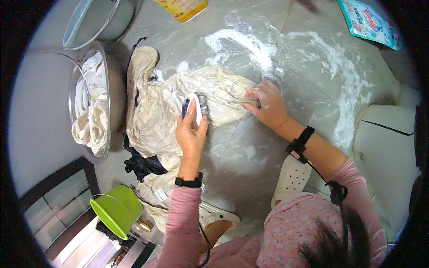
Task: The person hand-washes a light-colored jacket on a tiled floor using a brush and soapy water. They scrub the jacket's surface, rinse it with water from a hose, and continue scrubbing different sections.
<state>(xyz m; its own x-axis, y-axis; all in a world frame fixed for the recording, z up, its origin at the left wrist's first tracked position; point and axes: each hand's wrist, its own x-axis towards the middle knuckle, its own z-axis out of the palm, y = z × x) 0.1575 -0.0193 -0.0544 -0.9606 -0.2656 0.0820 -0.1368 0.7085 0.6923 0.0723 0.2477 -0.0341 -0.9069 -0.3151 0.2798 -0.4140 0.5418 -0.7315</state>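
Note:
A wet cream-coloured garment (150, 124) with black trim lies spread and crumpled on the tiled floor. My left hand (191, 135) grips a scrubbing brush (194, 109) with a white and dark blue back. Its bristles face right, and the brush rests over the middle of the cloth. At the garment's right end, my right hand (266, 104) pinches a fold of the fabric between thumb and fingers. Suds cling to that hand. A black fabric part (145, 165) lies bunched at the garment's lower left, and a white label (161, 194) shows below it.
White foam (248, 43) streaks the grey floor (228, 160). On the left stand a metal basin (106, 134) holding pale cloths, a large bucket (115, 26) and a tilted green bucket (129, 201). A yellow pack (182, 8) and a teal pouch (372, 23) lie at the top.

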